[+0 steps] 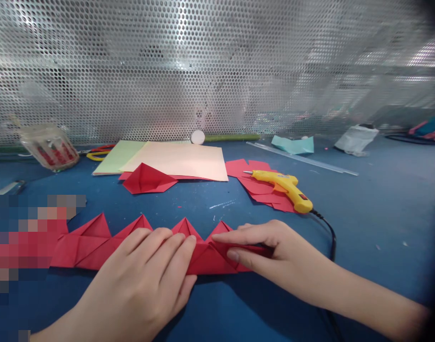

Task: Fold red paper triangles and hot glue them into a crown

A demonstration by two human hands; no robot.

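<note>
A chain of folded red paper pieces (96,242) with pointed tops lies across the blue table (363,213) in front of me. My left hand (146,275) rests flat on the middle of the chain, fingers stretched out and pressing it down. My right hand (263,247) pinches the right end piece of the chain between thumb and fingers. Further back lies one more folded red piece (146,179).
A yellow glue gun (285,187) lies on a pile of red paper (260,187), its black cord trailing past my right wrist. Peach and green sheets (178,160), scissors (96,153), a plastic bag (50,145), glue sticks (303,159) and a perforated metal wall (217,66) stand behind.
</note>
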